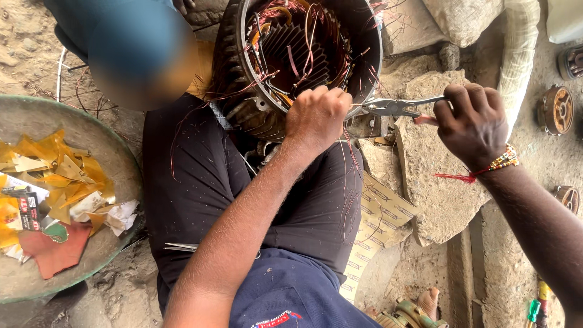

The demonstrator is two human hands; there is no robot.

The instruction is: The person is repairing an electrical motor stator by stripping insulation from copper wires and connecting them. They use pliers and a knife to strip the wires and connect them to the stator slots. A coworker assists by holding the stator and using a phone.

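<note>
A large motor stator (243,91) with tangled copper windings (291,42) lies tilted against a lap in black trousers (200,182). My left hand (317,115) is closed in a fist on copper wires at the stator's lower rim. My right hand (473,121), with a beaded bracelet at the wrist, grips the red handles of pliers (395,107). The plier jaws point left and reach the wires just beside my left fist. Whether the jaws bite a wire is not clear.
Another person's blurred head (139,54) leans in at the upper left. A round metal basin (36,279) at left holds yellow paper scraps. Scissors (181,247) rest on the lap. Stone slabs (437,182), a printed sheet (379,218) and round motor parts (555,109) lie at right.
</note>
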